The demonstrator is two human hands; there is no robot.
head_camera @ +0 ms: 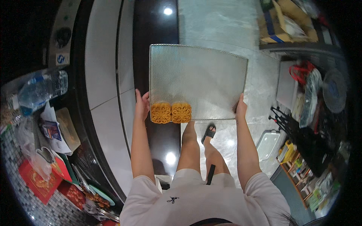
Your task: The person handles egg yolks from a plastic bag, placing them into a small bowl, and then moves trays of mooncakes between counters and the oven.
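A perforated metal tray [203,82] is held out level in front of me above the floor. My left hand [141,105] grips its left edge near the close corner, with the thumb and a finger visible beside the rim. On the opposite edge, my right hand [241,107] has hold of the tray near its close right corner. Two golden-brown mooncakes with pressed flower patterns sit side by side at the near left corner: the left mooncake [161,113] is close to my left hand, and the right mooncake [181,112] touches or nearly touches it.
To the left runs a dark counter edge [80,84] above white cabinet fronts [103,56]. A large plastic bottle [45,87] and red packets [41,180] lie on it. An open cardboard box [299,25], a folded black cart [299,144] and a crate of goods [299,175] stand right.
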